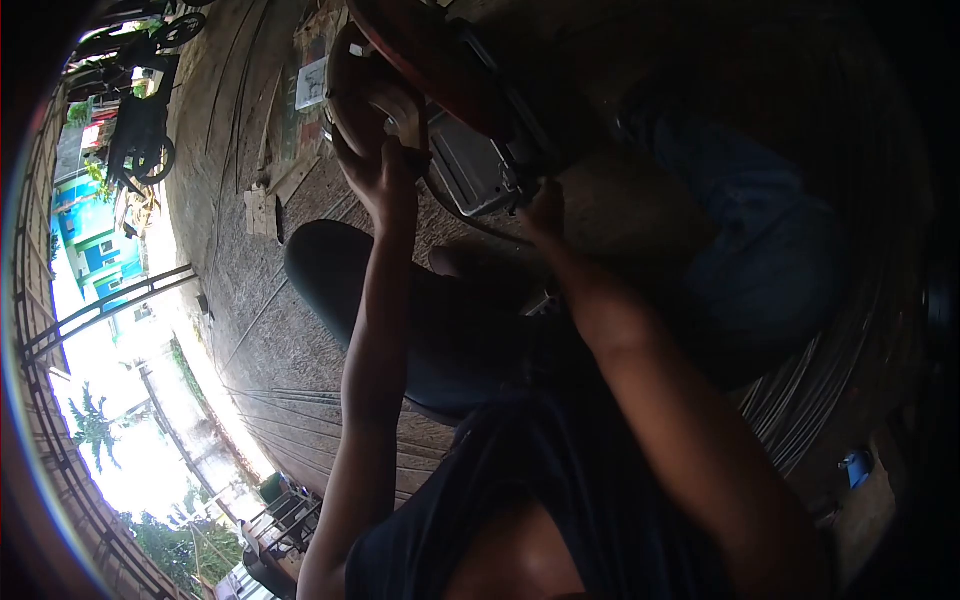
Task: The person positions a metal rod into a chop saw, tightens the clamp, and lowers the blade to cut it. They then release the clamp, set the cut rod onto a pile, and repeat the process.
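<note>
A machine that looks like a cut-off saw stands on the ground before me, with a dark red rounded guard (435, 65) and a grey metal base (465, 165). My left hand (382, 178) is closed around its looped handle (408, 112). At the near end of the base, my right hand (543, 212) is in deep shadow beside a metal clamp part (513, 190). Its fingers look curled, but what they hold is too dark to make out. A dark cable or hose (465, 215) curves below the base between my hands.
Long thin rods (800, 405) lie at the lower right, near a small blue object (856, 467). Another person's blue-trousered leg (745, 220) is close on the right. A white card (311, 84) lies beyond my left hand. Motorcycles (140, 130) stand at the far left.
</note>
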`<state>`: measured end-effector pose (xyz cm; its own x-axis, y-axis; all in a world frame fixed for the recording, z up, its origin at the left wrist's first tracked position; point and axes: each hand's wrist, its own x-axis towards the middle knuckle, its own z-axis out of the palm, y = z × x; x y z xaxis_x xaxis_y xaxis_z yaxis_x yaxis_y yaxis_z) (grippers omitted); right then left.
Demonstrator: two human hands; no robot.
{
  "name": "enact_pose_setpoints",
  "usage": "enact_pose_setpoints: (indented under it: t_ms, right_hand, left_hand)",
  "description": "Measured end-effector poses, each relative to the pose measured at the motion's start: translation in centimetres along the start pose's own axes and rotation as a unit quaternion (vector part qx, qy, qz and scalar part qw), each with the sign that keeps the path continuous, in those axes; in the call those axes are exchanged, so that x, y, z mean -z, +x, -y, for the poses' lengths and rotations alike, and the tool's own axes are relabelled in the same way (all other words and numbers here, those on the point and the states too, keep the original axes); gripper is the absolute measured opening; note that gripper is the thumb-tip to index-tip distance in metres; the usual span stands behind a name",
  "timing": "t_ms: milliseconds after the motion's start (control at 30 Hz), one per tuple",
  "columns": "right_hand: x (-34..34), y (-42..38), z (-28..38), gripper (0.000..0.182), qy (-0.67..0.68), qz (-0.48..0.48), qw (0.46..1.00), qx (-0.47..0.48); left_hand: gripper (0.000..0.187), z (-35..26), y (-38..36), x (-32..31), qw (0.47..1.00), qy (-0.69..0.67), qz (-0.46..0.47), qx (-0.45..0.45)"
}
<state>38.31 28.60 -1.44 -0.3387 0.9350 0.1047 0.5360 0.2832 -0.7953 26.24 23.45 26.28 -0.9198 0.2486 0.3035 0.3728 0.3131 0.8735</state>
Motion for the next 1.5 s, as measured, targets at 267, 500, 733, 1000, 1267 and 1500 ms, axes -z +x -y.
enact_pose_setpoints:
  t_ms: [267, 500, 733, 1000, 1267, 1500]
  right_hand:
    - [-0.9, 1.4, -5.0, 0.036, 0.262, 0.380, 0.871, -0.170]
    - [-1.7, 0.7, -2.6, 0.040, 0.052, 0.271, 0.961, -0.027]
    - [-2.0, 1.8, -3.5, 0.058, 0.102, 0.299, 0.939, -0.139]
    - [-5.8, 0.7, -6.1, 0.059, 0.030, 0.367, 0.881, -0.298]
    - [-2.4, 2.3, -2.3, 0.038, -0.102, 0.430, 0.882, -0.162]
    - [-0.5, -0.8, -0.5, 0.030, -0.158, 0.194, 0.945, 0.208]
  left_hand:
    - [0.078, -0.9, -0.1, -0.2, 0.999, -0.013, -0.014, 0.032]
    - [0.084, -1.9, 0.0, -0.4, 0.998, -0.065, 0.015, 0.013]
    - [0.076, -1.1, 0.0, -0.3, 0.999, -0.039, 0.007, 0.037]
    - [0.077, 0.2, 0.1, -0.1, 1.000, 0.018, -0.012, 0.009]
    - [0.079, -1.4, -0.2, -0.3, 1.000, -0.015, -0.006, 0.003]
    - [0.080, -0.8, 0.2, -0.1, 0.999, -0.032, 0.013, 0.020]
